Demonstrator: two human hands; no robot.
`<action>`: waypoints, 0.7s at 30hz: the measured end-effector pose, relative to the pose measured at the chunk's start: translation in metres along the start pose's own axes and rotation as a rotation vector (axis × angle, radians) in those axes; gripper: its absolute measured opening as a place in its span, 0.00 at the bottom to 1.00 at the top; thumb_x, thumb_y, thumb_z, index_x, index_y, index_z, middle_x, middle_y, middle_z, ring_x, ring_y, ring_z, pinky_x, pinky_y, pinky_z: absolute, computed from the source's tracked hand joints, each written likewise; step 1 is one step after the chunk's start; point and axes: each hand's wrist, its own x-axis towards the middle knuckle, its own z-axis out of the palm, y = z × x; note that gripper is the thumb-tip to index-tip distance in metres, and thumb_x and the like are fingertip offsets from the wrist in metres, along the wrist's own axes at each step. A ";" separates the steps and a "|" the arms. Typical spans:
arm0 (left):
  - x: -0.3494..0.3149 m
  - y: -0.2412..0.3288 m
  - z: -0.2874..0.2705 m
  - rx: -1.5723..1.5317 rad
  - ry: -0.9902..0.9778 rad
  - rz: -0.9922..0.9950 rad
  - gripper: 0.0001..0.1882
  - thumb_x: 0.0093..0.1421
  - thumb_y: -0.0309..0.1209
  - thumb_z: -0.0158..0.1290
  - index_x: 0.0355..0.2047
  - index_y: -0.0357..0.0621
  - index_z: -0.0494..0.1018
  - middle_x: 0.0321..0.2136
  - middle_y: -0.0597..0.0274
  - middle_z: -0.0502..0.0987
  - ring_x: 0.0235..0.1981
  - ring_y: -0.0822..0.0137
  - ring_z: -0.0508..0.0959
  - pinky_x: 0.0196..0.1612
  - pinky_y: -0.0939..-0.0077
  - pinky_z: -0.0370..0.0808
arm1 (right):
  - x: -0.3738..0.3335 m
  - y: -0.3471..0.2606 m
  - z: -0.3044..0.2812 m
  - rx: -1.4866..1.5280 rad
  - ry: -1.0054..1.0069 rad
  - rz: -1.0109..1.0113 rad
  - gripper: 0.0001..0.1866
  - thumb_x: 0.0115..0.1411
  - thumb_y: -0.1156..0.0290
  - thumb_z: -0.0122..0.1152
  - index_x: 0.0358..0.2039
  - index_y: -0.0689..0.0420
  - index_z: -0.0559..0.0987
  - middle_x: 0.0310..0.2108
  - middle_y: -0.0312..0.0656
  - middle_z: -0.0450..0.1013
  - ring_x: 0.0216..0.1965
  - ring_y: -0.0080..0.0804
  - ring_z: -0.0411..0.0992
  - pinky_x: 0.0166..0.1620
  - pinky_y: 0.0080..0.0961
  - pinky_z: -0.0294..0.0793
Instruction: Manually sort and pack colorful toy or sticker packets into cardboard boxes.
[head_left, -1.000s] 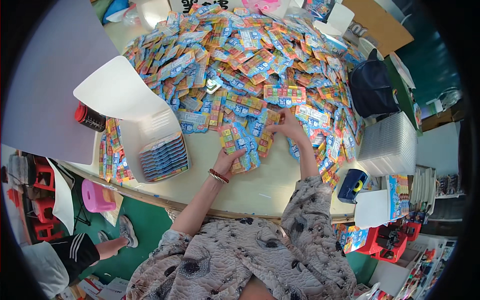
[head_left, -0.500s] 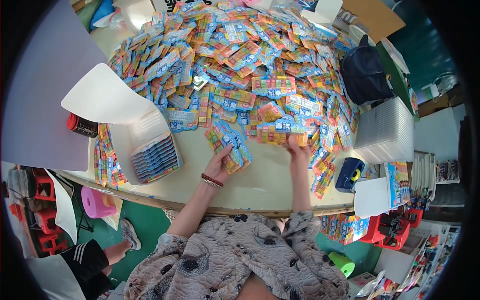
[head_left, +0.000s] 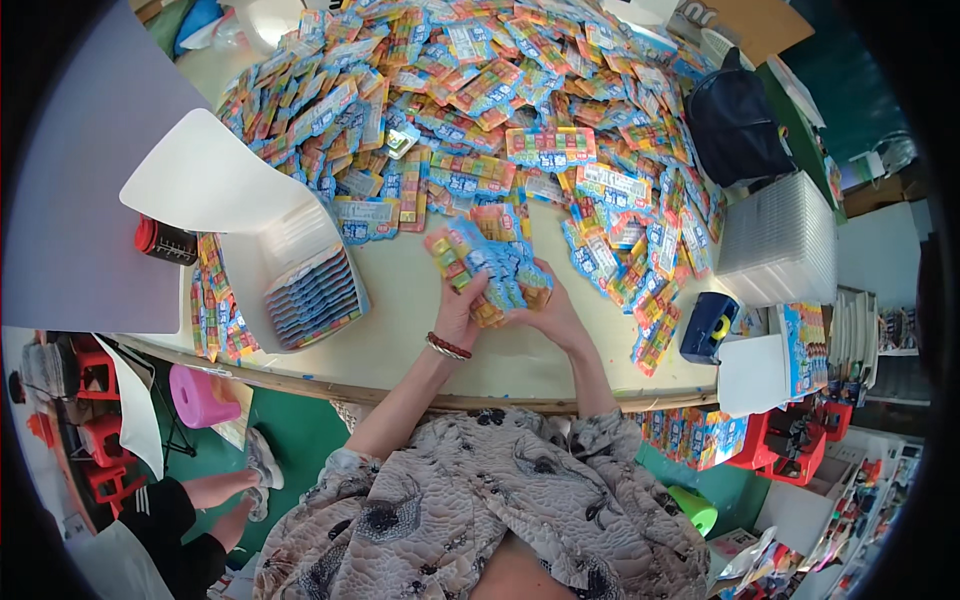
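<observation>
My left hand (head_left: 461, 308) is closed around the lower end of a few flat, colourful packs (head_left: 463, 252) in yellow, orange and blue. From the other side, my right hand (head_left: 556, 318) grips more of the same packs (head_left: 518, 268), pressed up against those in the left. Where the two bunches overlap, single packs are hard to tell apart. Just beyond my hands spreads a large heap of such packs (head_left: 480, 85). To the left stands an open white box (head_left: 240, 280) with its lid flap up, and inside it a row of packs (head_left: 312, 302) on edge.
A black jar with a red lid (head_left: 165, 242) stands left of the box, near loose packs (head_left: 215, 310). On the right are clear plastic trays (head_left: 778, 240) in a stack, a dark blue tape dispenser (head_left: 708, 328) and a dark bag (head_left: 738, 125). Another person's legs (head_left: 225, 495) show lower left.
My right hand has come left from the heap's near edge, bringing packs to those in my left hand. The view has shifted slightly. The other person's legs have moved.
</observation>
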 end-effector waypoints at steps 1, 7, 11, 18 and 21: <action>-0.002 -0.006 0.006 0.007 0.037 0.059 0.33 0.59 0.27 0.54 0.61 0.50 0.51 0.49 0.63 0.69 0.48 0.65 0.73 0.51 0.67 0.73 | 0.003 -0.001 0.000 0.000 -0.023 -0.012 0.43 0.48 0.76 0.69 0.61 0.62 0.55 0.53 0.41 0.65 0.54 0.29 0.65 0.55 0.26 0.67; -0.008 -0.019 0.005 0.211 0.208 0.094 0.49 0.60 0.28 0.54 0.66 0.53 0.27 0.55 0.61 0.63 0.53 0.68 0.68 0.53 0.69 0.70 | -0.009 0.008 0.003 -0.023 0.075 -0.024 0.41 0.47 0.78 0.69 0.60 0.63 0.57 0.51 0.42 0.67 0.52 0.28 0.67 0.53 0.27 0.69; -0.004 -0.019 -0.014 0.478 -0.029 0.086 0.50 0.58 0.28 0.56 0.66 0.49 0.28 0.57 0.58 0.60 0.55 0.66 0.67 0.55 0.69 0.69 | -0.014 -0.003 -0.019 -0.091 0.049 0.003 0.37 0.49 0.78 0.68 0.58 0.64 0.61 0.51 0.43 0.69 0.51 0.27 0.68 0.53 0.26 0.70; -0.026 0.000 -0.018 1.444 0.229 0.467 0.79 0.26 0.46 0.75 0.64 0.33 0.26 0.62 0.46 0.46 0.63 0.53 0.52 0.64 0.59 0.55 | -0.012 -0.024 -0.032 -0.538 -0.229 -0.002 0.33 0.50 0.77 0.66 0.57 0.62 0.66 0.50 0.43 0.70 0.50 0.27 0.68 0.53 0.25 0.69; -0.037 0.014 -0.026 1.514 0.246 0.370 0.83 0.20 0.49 0.75 0.64 0.34 0.26 0.64 0.42 0.43 0.64 0.47 0.50 0.65 0.57 0.51 | -0.014 -0.017 -0.026 -0.624 -0.212 -0.044 0.34 0.50 0.77 0.66 0.58 0.60 0.66 0.50 0.42 0.71 0.49 0.26 0.69 0.53 0.24 0.68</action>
